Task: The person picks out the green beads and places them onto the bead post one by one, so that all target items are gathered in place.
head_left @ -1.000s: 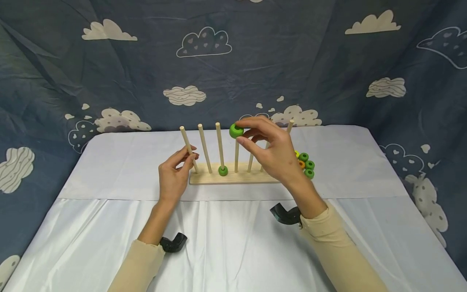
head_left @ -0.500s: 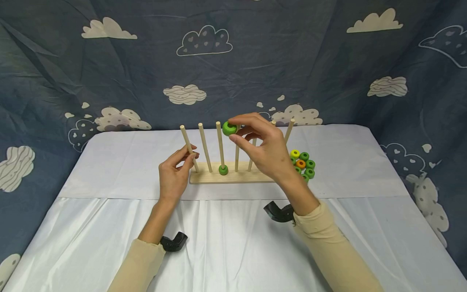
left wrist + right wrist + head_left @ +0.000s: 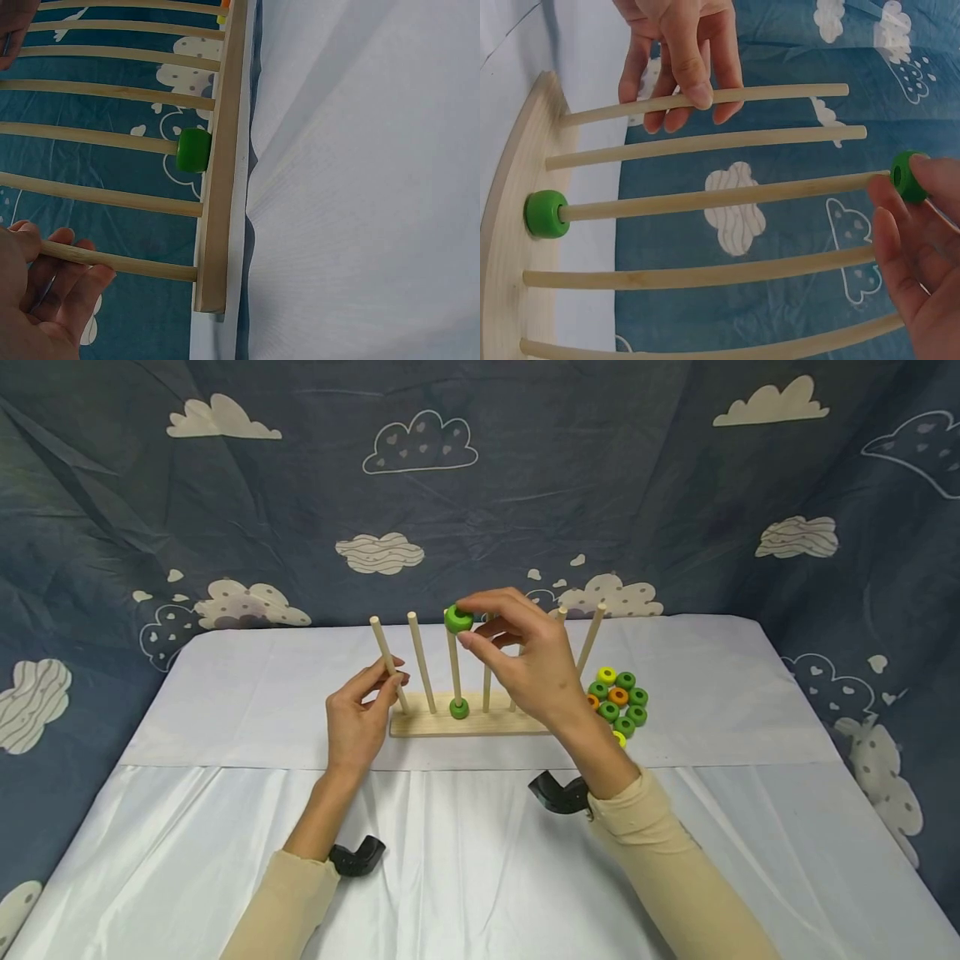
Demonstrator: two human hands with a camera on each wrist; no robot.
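My right hand (image 3: 536, 668) pinches a green wooden bead (image 3: 459, 619) between thumb and fingertips at the top of the third peg from the left. In the right wrist view the bead's hole faces the tip of that peg (image 3: 727, 199), and the two look barely apart. Another green bead (image 3: 459, 709) sits at the foot of the same peg, against the wooden base (image 3: 495, 724). My left hand (image 3: 358, 718) holds the leftmost peg (image 3: 142, 265) between thumb and fingers, part way up.
Right of the base, several loose green, yellow and orange beads (image 3: 609, 712) lie together on the white cloth (image 3: 465, 843). Several bare pegs (image 3: 422, 664) stand along the base. A dark cloud-print cloth (image 3: 585, 485) hangs behind the table.
My right hand has moved left with the green bead, from near the fourth peg to the top of the third. More loose beads show at the right. The left hand stays put.
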